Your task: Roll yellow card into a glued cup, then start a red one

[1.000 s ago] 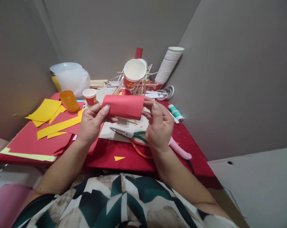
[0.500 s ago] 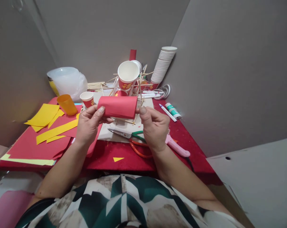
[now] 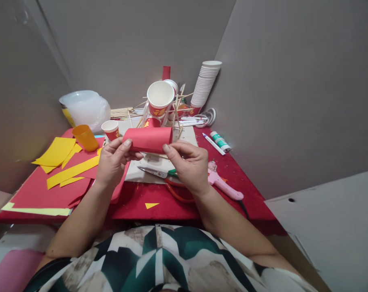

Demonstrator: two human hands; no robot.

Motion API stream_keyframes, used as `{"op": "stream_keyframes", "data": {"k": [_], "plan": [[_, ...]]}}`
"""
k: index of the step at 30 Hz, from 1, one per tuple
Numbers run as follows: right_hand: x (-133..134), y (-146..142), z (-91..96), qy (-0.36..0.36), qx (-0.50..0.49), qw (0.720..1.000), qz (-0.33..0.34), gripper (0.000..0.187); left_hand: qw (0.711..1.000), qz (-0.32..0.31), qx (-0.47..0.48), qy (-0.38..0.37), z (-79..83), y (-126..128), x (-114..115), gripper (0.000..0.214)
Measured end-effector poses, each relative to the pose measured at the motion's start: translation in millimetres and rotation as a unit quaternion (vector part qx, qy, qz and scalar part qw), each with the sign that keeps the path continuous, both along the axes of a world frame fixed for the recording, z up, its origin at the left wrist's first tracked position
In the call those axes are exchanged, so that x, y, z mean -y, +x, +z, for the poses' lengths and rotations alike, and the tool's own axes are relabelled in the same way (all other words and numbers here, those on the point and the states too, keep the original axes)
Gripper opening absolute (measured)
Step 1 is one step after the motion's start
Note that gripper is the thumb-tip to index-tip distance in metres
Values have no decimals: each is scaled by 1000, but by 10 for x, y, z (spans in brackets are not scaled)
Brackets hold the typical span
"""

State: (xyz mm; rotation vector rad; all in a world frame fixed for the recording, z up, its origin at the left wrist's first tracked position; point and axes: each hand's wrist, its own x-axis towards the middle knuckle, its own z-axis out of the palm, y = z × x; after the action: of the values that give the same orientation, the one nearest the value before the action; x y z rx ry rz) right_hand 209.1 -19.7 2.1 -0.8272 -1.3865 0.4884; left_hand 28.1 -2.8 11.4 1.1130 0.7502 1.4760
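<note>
A sheet of red paper (image 3: 149, 139), curled into a tube, is held level above the table between both hands. My left hand (image 3: 114, 159) pinches its left end, thumb in front and fingers behind. At the lower right corner, my right hand (image 3: 190, 164) grips the paper between thumb and fingers. Beneath the right hand lie scissors (image 3: 177, 194) with green and orange handles, partly covered by it. Behind the tube stands a construction of wooden sticks and paper cups, with a large white-and-red paper cup (image 3: 160, 99) on top.
Red and yellow paper pieces (image 3: 72, 170) and an orange cup (image 3: 85, 138) are on the left, near a small paper cup (image 3: 110, 130). A pink glue gun (image 3: 224, 184) lies at right. A tall leaning stack of paper cups (image 3: 205, 83) stands against the wall.
My right hand has moved left and now pinches the lower right corner of the red paper. The paper has dropped slightly in view; my left hand keeps its hold.
</note>
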Motion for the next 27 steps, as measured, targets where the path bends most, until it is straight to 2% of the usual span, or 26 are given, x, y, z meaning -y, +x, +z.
{"op": "stream_keyframes", "data": {"k": [9, 16, 21, 27], "plan": [[7, 6, -9, -36, -31, 999, 22, 11, 999, 27, -19, -5, -4, -11, 0, 22], [21, 38, 33, -37, -29, 999, 21, 17, 1000, 10, -21, 19, -28, -17, 11, 14], [25, 28, 17, -52, -4, 999, 17, 29, 999, 9, -47, 10, -34, -1, 39, 23], [53, 30, 31, -68, -7, 998, 12, 26, 999, 7, -48, 13, -52, -11, 37, 26]]}}
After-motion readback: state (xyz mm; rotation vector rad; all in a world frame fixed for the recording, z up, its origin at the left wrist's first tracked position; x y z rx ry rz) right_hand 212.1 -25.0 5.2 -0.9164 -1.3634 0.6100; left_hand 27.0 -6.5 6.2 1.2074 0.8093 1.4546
